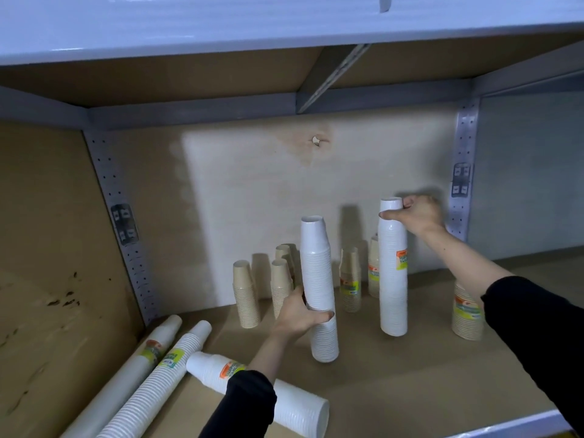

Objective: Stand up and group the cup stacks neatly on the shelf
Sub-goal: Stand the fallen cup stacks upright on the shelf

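Two tall white cup stacks stand upright on the brown shelf board (410, 374). My left hand (300, 314) grips the middle white stack (317, 279) around its lower half. My right hand (417, 213) holds the right white stack (393, 279) near its top. Behind them several shorter beige cup stacks stand upright: one at the left (246, 295), one beside it (280, 282), one between the white stacks (350, 279). Another beige stack (466, 314) stands at the right. Three white stacks lie on their sides at the front left (158, 384), the nearest one (284, 403) under my left forearm.
A perforated metal upright (126, 235) marks the left corner and another (463, 184) the right. The upper shelf (284, 23) hangs overhead. The shelf's white front edge (521, 425) runs along the bottom right. A stained board wall (47, 248) closes the left side.
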`<state>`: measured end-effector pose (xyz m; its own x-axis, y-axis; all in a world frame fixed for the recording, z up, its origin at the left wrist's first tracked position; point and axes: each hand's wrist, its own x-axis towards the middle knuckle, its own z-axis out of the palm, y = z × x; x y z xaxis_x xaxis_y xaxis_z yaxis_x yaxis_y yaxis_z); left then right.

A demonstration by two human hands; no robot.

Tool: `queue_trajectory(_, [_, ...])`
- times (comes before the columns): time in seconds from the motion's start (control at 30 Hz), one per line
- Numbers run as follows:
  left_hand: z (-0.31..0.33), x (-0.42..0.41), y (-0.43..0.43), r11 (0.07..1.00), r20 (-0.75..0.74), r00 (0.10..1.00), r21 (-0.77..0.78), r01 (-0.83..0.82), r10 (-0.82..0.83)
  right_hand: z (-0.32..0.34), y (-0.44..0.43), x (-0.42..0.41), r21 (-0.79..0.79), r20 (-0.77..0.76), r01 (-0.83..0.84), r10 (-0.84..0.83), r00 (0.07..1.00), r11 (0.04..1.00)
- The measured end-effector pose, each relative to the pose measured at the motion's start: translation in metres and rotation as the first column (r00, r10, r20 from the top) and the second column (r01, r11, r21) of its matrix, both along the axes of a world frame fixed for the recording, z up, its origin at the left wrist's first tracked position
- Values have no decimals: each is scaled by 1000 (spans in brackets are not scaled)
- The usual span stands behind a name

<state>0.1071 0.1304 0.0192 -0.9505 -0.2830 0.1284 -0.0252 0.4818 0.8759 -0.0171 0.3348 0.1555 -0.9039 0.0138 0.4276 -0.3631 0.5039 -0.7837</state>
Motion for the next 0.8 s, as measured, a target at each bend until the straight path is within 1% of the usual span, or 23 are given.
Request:
queue_trajectory(0.13, [0, 2, 3, 998, 25, 999, -58, 25, -23, -2, 2, 3, -2, 12, 16, -16, 1000, 1000])
queue_trajectory(0.27, [-1, 3, 6, 996, 56, 998, -88, 16, -11, -8, 4, 7, -2, 11, 23, -23, 1000, 1000])
queue_trajectory(0.43, [-7, 3, 7, 996, 88, 996, -84, 24, -17, -23, 5, 9, 0, 51, 27, -27, 998, 1000])
queue_trajectory(0.57, [-12, 7, 4, 998, 99, 995, -61, 35, -29, -26, 5, 8, -36, 61, 47, -44, 997, 998])
queue_trajectory(0.7, [-16, 9, -1, 999, 79, 996, 17, 31, -33, -24, 6, 7, 1, 85, 54, -54, 995, 999])
queue_trajectory(0.8, [-14, 11, -3, 998, 103, 993, -17, 58, -56, -22, 6, 6, 30, 115, 45, -48, 992, 999])
